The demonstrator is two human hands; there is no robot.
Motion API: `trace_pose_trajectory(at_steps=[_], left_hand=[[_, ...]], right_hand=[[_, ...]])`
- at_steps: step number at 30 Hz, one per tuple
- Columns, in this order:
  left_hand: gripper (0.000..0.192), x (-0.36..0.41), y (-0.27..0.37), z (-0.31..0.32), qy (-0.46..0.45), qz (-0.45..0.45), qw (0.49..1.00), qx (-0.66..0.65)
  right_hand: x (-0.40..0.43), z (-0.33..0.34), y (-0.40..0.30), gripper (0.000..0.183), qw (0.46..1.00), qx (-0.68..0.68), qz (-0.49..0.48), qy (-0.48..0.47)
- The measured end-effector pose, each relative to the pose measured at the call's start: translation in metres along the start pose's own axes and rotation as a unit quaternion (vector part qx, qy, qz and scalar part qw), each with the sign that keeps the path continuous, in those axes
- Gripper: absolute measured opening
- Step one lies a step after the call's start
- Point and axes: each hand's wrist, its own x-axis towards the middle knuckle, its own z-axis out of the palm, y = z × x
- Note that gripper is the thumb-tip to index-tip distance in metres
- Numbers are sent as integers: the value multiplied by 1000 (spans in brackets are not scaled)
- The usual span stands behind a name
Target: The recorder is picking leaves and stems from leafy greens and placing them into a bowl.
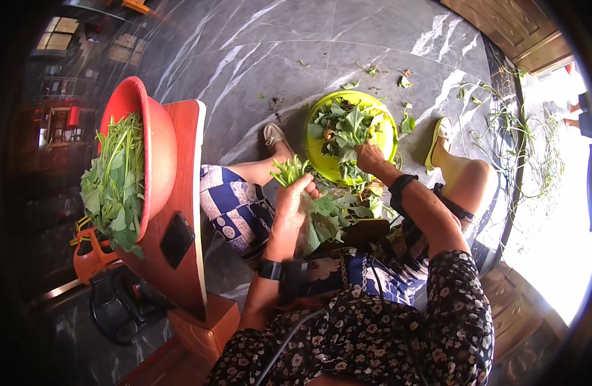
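Observation:
My left hand (292, 200) is closed around a bunch of leafy greens (325, 217). The cut stem ends stick out above my thumb, and the leaves hang below toward my lap. Over the rim of a yellow-green plastic basin (391, 129), my right hand (372, 158) has its fingers curled onto leafy greens (351, 123); the fingertips are partly hidden. Loose leaves and some browned bits lie in that basin, on the floor between my feet. To the left, a red plastic basin (161, 159) holds a heap of long-stemmed greens (117, 178).
The red basin stands on a wooden table (187, 130) beside a black phone (177, 240). Leaf scraps (408, 123) lie on the grey marbled floor tiles (276, 72). Stripped vines (511, 130) spread across the bright doorway at right, where part of a person (587, 118) shows.

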Motion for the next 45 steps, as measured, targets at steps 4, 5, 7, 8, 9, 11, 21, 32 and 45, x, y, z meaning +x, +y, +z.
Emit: trace_pose_trajectory(at_steps=[4, 5, 7, 8, 9, 11, 21, 32, 45], left_hand=[[13, -7, 0, 8, 11, 9, 1000, 21], [14, -8, -1, 11, 10, 18, 1000, 21], [14, -10, -2, 5, 17, 30, 999, 20], [14, -4, -6, 12, -25, 2, 999, 23], [13, -2, -6, 7, -42, -16, 999, 20], [12, -3, -5, 6, -38, -14, 999, 22], [8, -11, -5, 22, -44, 42, 998, 29], [9, -21, 18, 50, -83, 200, 971, 104], [11, -17, 38, 106, -55, 282, 940, 185]], right_hand=[[11, 22, 22, 21, 994, 70, -69, 41], [17, 29, 30, 21, 994, 70, -68, 44], [22, 31, 25, 18, 990, 71, -113, 36], [40, 55, 66, 15, 971, 31, -186, 148], [47, 54, 65, 15, 971, 33, -188, 146], [47, 32, 56, 9, 917, 9, -296, 267], [-23, -82, -9, 30, 873, 436, -127, 178], [-60, -127, -26, 17, 748, 630, -174, 115], [-103, -151, -58, 13, 767, 606, -194, 89]])
